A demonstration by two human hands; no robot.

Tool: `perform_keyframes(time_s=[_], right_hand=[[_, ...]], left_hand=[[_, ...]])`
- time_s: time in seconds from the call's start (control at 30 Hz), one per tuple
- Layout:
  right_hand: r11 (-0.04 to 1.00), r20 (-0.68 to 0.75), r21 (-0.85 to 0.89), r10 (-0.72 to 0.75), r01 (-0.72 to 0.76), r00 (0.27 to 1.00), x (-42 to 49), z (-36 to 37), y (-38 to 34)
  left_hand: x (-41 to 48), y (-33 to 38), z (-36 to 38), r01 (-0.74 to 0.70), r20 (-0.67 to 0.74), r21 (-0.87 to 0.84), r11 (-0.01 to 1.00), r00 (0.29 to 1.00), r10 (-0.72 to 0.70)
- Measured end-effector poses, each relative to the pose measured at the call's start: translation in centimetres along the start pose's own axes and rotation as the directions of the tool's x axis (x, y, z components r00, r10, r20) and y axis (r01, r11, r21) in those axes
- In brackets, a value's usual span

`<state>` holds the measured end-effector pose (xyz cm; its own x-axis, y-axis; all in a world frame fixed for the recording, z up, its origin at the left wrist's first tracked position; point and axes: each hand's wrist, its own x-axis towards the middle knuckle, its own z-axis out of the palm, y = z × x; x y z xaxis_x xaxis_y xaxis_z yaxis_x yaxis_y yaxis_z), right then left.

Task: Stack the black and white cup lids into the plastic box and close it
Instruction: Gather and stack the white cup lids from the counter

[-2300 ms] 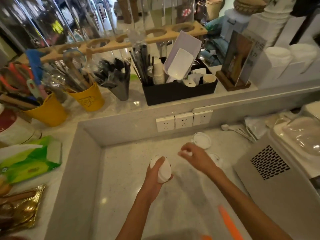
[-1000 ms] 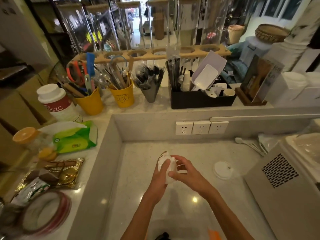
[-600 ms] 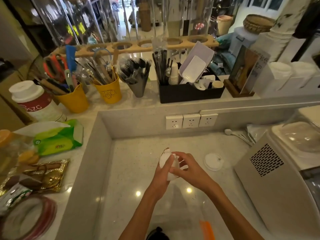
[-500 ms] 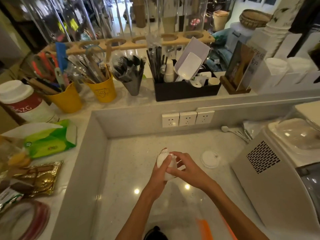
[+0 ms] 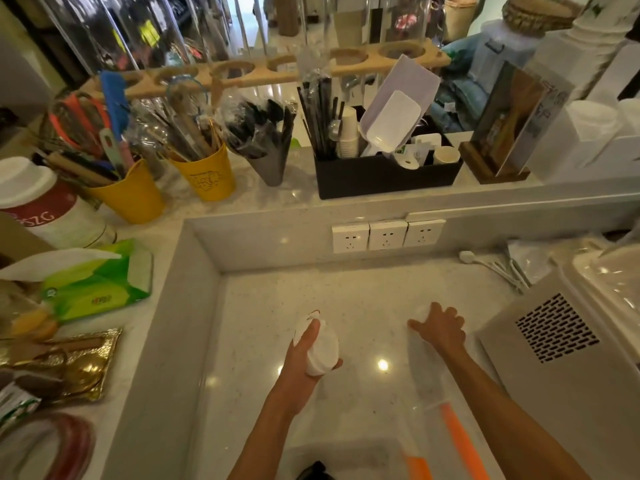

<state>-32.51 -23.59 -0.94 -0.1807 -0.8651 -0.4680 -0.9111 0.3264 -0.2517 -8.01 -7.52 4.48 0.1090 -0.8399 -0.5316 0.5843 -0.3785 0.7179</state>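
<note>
1. Head view: the stack of white lids (image 5: 320,348) sits in the left hand (image 5: 304,358), fingers curled around it, thumb laid up along its side, held just above the counter (image 5: 367,296)
2. The right hand (image 5: 440,329) is reaching to the right, palm down with fingers spread, over a single white lid (image 5: 420,310) lying flat on the counter; only a pale edge shows past the fingers, so I cannot tell whether it is gripped yet or merely covered
3. The plastic box (image 5: 349,457) shows at the bottom edge as a blurred clear tub with orange clips (image 5: 462,441); something dark (image 5: 317,471) lies in it, perhaps black lids, too blurred to say
4. Progress, as a judgement: the whites are partly gathered, one loose lid is left to collect, the handful has not gone into the box, and the box stands open, so stacking and closing remain
5. Outward: a grey machine (image 5: 568,348) just beside the right hand, wall sockets (image 5: 386,234) behind, yellow cups (image 5: 204,174) of utensils on the upper ledge
</note>
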Motion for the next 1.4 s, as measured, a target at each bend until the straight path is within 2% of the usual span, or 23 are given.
perform_keyframes(time_s=[0.07, 0.1, 0.17, 0.23, 0.3, 0.37, 0.43, 0.63, 0.77, 0.83, 0.9, 1.1, 1.3, 1.4], right_hand=[[1.000, -0.014, 0.009, -0.024, 0.024, 1.000, -0.5, 0.5, -0.2], [0.995, 0.020, 0.069, -0.068, 0.067, 0.997, -1.0, 0.4, -0.8], [0.917, 0.116, 0.350, -0.244, 0.190, 0.963, -3.2, 0.2, -2.6], [0.725, 0.150, 0.625, -0.476, 0.291, 0.866, -7.5, 0.1, -4.8], [0.591, 0.137, 0.708, -0.651, 0.386, 0.746, -12.2, 0.3, -6.8], [0.513, 0.126, 0.737, -0.745, 0.441, 0.655, -15.8, 0.8, -8.1], [0.478, 0.109, 0.733, -0.785, 0.485, 0.610, -18.0, 1.1, -8.8], [0.460, 0.065, 0.625, -0.835, 0.630, 0.546, -20.7, 0.8, -9.6], [0.386, 0.035, 0.452, -0.909, 0.805, 0.416, -21.6, 0.3, -10.2], [0.381, 0.043, 0.453, -0.912, 0.806, 0.407, -22.1, 0.1, -10.5], [0.383, 0.047, 0.529, -0.904, 0.757, 0.425, -22.6, -0.1, -10.5], [0.403, 0.069, 0.613, -0.884, 0.680, 0.462, -23.0, -0.4, -9.7], [0.394, 0.056, 0.469, -0.906, 0.791, 0.419, -23.0, -0.7, -8.7], [0.322, 0.043, 0.375, -0.943, 0.869, 0.330, -23.7, -0.8, -8.8]], left_hand=[[-0.5, 0.0, -0.5, -0.009, -0.036, 0.012, 1.000, 0.999, 0.010], [-0.7, 0.2, -0.7, -0.020, -0.059, 0.016, 1.000, 0.998, 0.021], [-1.3, 0.5, -1.0, -0.047, -0.094, 0.030, 0.998, 0.994, 0.050], [-2.0, 0.8, -1.4, -0.083, -0.094, 0.066, 0.994, 0.992, 0.089], [-2.8, 1.0, -1.6, -0.125, -0.063, 0.112, 0.986, 0.989, 0.133], [-3.9, 1.1, -1.8, -0.171, -0.030, 0.167, 0.971, 0.984, 0.178], [-4.9, 1.3, -2.0, -0.205, -0.013, 0.214, 0.955, 0.977, 0.212], [-7.2, 1.2, -3.4, -0.213, 0.030, 0.245, 0.946, 0.977, 0.212], [-8.2, 1.9, -3.4, -0.233, 0.021, 0.138, 0.962, 0.972, 0.233], [-8.4, 1.9, -3.4, -0.239, 0.021, 0.062, 0.969, 0.971, 0.238], [-8.4, 1.6, -3.7, -0.247, 0.026, -0.019, 0.969, 0.968, 0.248], [-8.8, 1.3, -3.6, -0.251, 0.063, -0.050, 0.967, 0.965, 0.253], [-9.3, 1.5, -3.8, -0.225, 0.124, -0.060, 0.973, 0.965, 0.231], [-9.6, 1.8, -3.5, -0.182, 0.115, -0.082, 0.980, 0.975, 0.191]])
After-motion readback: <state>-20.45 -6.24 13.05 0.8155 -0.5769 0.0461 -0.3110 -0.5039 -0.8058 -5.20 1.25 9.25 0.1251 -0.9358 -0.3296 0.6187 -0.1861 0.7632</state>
